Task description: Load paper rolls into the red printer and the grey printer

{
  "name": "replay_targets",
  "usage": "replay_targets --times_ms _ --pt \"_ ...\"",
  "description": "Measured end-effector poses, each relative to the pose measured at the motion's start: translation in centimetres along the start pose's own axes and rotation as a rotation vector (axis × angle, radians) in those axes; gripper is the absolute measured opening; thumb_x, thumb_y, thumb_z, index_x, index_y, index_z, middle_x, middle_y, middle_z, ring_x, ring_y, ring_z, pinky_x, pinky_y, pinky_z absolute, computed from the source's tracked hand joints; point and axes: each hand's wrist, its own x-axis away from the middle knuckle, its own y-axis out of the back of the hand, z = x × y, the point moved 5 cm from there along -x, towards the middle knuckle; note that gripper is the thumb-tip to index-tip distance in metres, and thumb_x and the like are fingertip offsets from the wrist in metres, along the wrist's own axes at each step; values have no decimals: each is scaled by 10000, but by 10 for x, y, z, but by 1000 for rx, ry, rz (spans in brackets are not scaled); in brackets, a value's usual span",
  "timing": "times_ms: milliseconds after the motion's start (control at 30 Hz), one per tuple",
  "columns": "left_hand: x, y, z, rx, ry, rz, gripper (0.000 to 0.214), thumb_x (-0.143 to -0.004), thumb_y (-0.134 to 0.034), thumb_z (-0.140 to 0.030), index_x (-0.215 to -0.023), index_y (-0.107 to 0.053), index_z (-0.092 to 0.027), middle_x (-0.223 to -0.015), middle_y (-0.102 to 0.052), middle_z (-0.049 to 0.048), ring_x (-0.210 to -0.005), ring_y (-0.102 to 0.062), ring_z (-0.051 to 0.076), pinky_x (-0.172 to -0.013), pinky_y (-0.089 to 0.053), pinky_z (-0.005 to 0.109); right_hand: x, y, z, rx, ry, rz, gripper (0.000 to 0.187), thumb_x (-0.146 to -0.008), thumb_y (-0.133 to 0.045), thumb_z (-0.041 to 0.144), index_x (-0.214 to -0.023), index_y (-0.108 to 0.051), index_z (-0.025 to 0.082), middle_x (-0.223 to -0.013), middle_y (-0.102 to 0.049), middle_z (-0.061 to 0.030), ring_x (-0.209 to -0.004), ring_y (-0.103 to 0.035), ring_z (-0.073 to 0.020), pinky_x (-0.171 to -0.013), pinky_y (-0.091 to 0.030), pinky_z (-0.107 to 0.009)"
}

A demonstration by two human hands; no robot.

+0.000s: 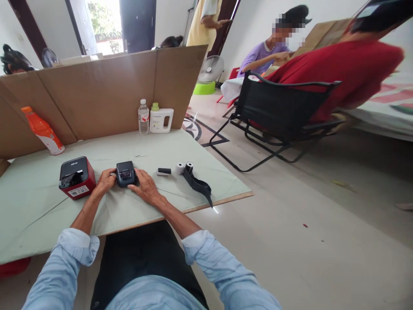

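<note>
A small dark label printer (125, 174) sits on the pale green table top (38, 181). My left hand (105, 181) grips its left side with curled fingers. My right hand (145, 185) is pressed against its right side, fingers wrapped round its edge. A red and black printer (76, 177) stands just left of my left hand. To the right of my right hand lie a small black and white roller (164, 171), a white paper roll (180, 168) and a black roll with a loose black strip (197, 182) trailing toward the table's edge.
A cardboard screen (106, 90) stands along the table's back. An orange bottle (43, 130) leans at the left; a water bottle (143, 116) and a white jug (161, 120) stand at the back. A black folding chair (277, 116) and seated people are at the right.
</note>
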Motion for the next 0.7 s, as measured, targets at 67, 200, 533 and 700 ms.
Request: replay_targets --times_ms 67,200,533,700 --pt "-7 -2 -4 29 10 -4 509 -712 -540 -215 -1143 -804 -150 -778 -742 18 -664 -653 189 -592 -537 268 -2 3 -5 23 -34 -29 729 -935 -743 451 -1555 -493 160 -1517 -573 -220 -1402 -544 -373 -1171 -478 -569" --pt "-14 -3 -8 41 95 -43 555 -760 -543 -179 -1267 -762 -125 -858 -763 37 -680 -663 178 -546 -510 235 -3 10 -17 64 -94 -93 723 -957 -709 493 -1553 -498 143 -1536 -554 -246 -1443 -518 -390 -1200 -458 -594" --pt "-16 -3 -8 85 140 -100 560 -831 -560 -97 -1366 -725 -99 -756 -725 20 -585 -620 128 -514 -476 191 1 -4 -4 37 56 7 737 -977 -685 463 -1583 -460 108 -1540 -572 -246 -1437 -550 -364 -1198 -476 -546" --pt "-11 -5 2 105 156 -149 459 -851 -635 -141 -1291 -764 -117 -739 -727 14 -591 -640 125 -532 -497 189 3 -6 -6 46 57 10 683 -996 -657 388 -1592 -457 121 -1521 -591 -240 -1418 -563 -361 -1190 -477 -558"
